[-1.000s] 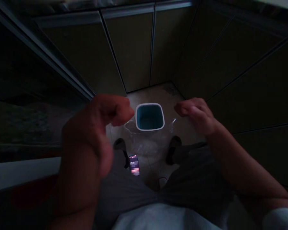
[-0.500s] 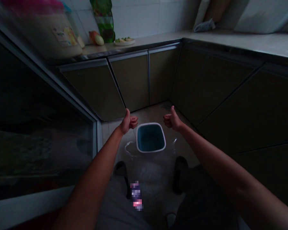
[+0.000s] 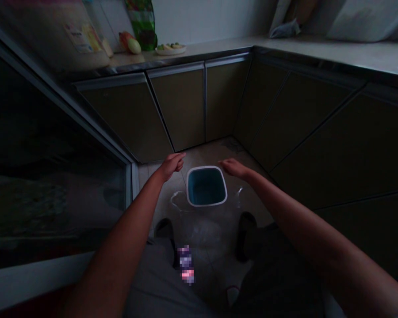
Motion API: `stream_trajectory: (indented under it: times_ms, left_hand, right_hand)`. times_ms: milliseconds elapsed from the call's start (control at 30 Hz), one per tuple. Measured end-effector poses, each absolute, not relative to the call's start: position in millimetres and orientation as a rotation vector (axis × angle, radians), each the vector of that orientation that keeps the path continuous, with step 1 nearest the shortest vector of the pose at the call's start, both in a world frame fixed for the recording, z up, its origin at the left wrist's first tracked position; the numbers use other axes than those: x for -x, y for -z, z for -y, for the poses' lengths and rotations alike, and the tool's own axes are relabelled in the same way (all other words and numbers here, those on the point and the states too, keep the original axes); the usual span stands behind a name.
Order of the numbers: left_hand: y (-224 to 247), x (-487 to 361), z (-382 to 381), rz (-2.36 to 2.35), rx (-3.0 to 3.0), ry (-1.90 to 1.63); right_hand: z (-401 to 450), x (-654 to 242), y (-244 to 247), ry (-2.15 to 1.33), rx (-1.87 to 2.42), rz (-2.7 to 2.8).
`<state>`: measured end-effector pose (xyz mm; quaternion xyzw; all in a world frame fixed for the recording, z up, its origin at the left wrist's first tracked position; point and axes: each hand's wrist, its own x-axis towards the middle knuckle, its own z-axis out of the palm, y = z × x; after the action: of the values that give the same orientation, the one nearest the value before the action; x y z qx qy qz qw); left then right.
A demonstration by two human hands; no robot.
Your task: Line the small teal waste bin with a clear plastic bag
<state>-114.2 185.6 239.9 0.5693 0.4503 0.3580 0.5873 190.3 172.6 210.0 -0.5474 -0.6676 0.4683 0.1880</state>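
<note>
A teal bin with a white rim (image 3: 207,187) stands on the tiled floor between my feet and the cabinets. Above its left side is my left hand (image 3: 172,166), its fingers curled into a fist and its thumb pointing inward. My right hand (image 3: 232,168) is closed in the same way near the bin's upper right corner. Neither hand touches the bin, and nothing shows in either one. A thin, clear strand (image 3: 175,201) lies on the floor to the left of the bin.
Cabinets (image 3: 177,106) line the back and right below a counter (image 3: 215,45). On it are a plate of food (image 3: 170,49), an onion (image 3: 134,46), a green bag (image 3: 145,26) and a large container (image 3: 66,39). A glass door (image 3: 128,185) stands at left.
Both thumbs pointed up before and now lie lower, pointing inward. The hands remain on either side of the bin. The whole view has shifted slightly.
</note>
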Motion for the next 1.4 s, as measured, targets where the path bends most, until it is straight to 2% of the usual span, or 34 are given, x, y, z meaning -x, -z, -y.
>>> stream_trajectory:
  times_ms: [100,200,300,467,533,700,833,1000,1133,1300,1400]
  left_hand:
    - [-213.2,121.5,-181.4,-1.219,-1.484,-0.706]
    - [-186.3,135.2,-174.2,-1.375,-1.718,-0.330]
    - [-165.6,148.7,-164.7,-1.422,-1.823,-0.045]
    - [-143.3,152.6,-153.3,-1.414,-1.842,0.085]
    - [-136.2,150.1,-151.6,-1.402,-1.834,0.148]
    - [-125.9,149.1,-151.2,-1.388,-1.798,0.303]
    - [-125.8,151.6,-150.9,-1.395,-1.774,0.332]
    - [-128.3,152.0,-148.5,-1.372,-1.727,0.336]
    - [-130.5,151.0,-149.3,-1.363,-1.690,0.347]
    - [-133.5,148.6,-149.9,-1.380,-1.690,0.358]
    - [-135.7,147.5,-147.7,-1.371,-1.706,0.367]
  right_hand:
    - [-155.2,-179.6,-180.3,-1.172,1.685,2.397]
    - [-132.0,-167.2,-154.5,-1.018,1.713,2.785]
    - [-112.3,-157.9,-136.7,-0.953,1.676,2.956]
    - [-104.6,-154.9,-124.9,-0.950,1.679,2.986]
    - [-107.9,-156.7,-123.4,-1.043,1.696,2.953]
    - [-116.1,-161.4,-119.2,-1.578,1.836,2.694]
    - [-121.7,-162.5,-119.5,-1.738,1.834,2.554]
    - [-131.1,-159.9,-136.5,-1.712,1.831,2.577]
    - [-144.6,-158.8,-178.7,-1.684,1.812,2.532]
    - [-176.6,-160.2,-240.6,-1.389,1.804,2.313]
    - [-198.5,-162.2,-259.9,-1.142,1.850,2.216]
